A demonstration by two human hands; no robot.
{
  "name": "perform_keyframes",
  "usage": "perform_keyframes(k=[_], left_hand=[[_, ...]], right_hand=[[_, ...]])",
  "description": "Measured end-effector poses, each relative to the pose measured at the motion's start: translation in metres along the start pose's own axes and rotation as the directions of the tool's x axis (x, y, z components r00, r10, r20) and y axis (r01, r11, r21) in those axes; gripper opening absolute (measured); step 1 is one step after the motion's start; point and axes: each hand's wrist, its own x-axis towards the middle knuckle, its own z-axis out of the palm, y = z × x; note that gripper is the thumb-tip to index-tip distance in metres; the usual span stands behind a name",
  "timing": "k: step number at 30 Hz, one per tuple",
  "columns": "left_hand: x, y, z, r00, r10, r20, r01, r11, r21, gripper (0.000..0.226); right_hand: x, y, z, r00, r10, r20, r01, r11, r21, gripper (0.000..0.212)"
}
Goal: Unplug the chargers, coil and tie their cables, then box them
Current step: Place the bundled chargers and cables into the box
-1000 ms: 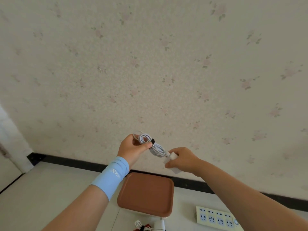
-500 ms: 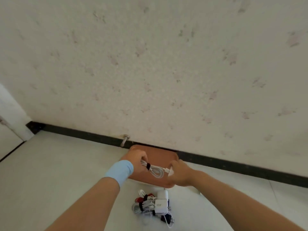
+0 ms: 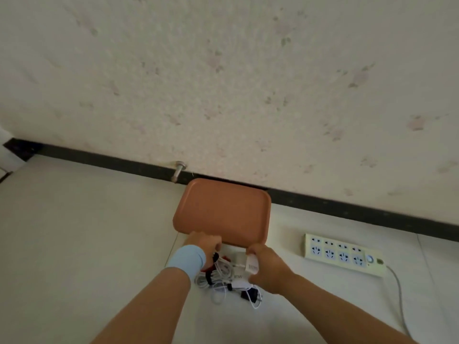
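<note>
While gripping 1 tied charger at both ends, holds it low over the floor (image 3: 74, 244), right in front of 1 terracotta-brown lid (image 3: 221, 212). Lid set close against the black baseboard (image 3: 347, 209), hiding whatever is under it, with a white strip (image 3: 233, 248) showing below its near edge, between the hands. Cannot tell what is inside, or whether that strip is a box wall.

Left hand (image 3: 206, 244), with 1 pale blue wristband (image 3: 186, 261) on the wrist, curled round the coiled white cable (image 3: 223, 265), itself bound by 1 black tie (image 3: 214, 256). Right hand (image 3: 269, 271) clasped round the white charger brick (image 3: 252, 265), fingers above and below it, printed face toward the camera. 2 bare forearms reaching in from the bottom edge and converging on the charger.

Just beneath it and nearer the camera, 1 loose heap (image 3: 223, 286) on the floor: at least 1 more white brick (image 3: 239, 279) with grey print, white cable coils with black ties, 1 black plug-like piece (image 3: 250, 294), a bit of red (image 3: 224, 258). Too tangled for an exact count. Cannot tell whether the held charger touches the heap.

To the right, well apart from the lid, 1 cream power strip (image 3: 344, 254) flat on the floor: 2 rows of 4 sockets, 1 round switch (image 3: 370, 258) at its right end, 1 grey cord (image 3: 400, 294) trailing toward the bottom edge. 1 metal doorstop (image 3: 180, 170) on the baseboard, just left of the lid's far corner. Flowered wallpaper (image 3: 223, 70) above.
</note>
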Motion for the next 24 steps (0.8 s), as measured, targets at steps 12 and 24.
perform_keyframes(k=[12, 24], left_hand=[[-0.007, 0.019, 0.005, 0.985, -0.05, 0.163, 0.073, 0.988, -0.139, 0.043], [0.007, 0.032, -0.008, 0.987, 0.031, -0.155, -0.071, 0.963, -0.261, 0.037]], right_hand=[[-0.012, -0.012, 0.011, 0.965, -0.261, -0.019, 0.252, 0.947, -0.199, 0.065], [0.016, -0.007, -0.026, 0.949, -0.227, -0.218, 0.158, 0.943, -0.294, 0.047]])
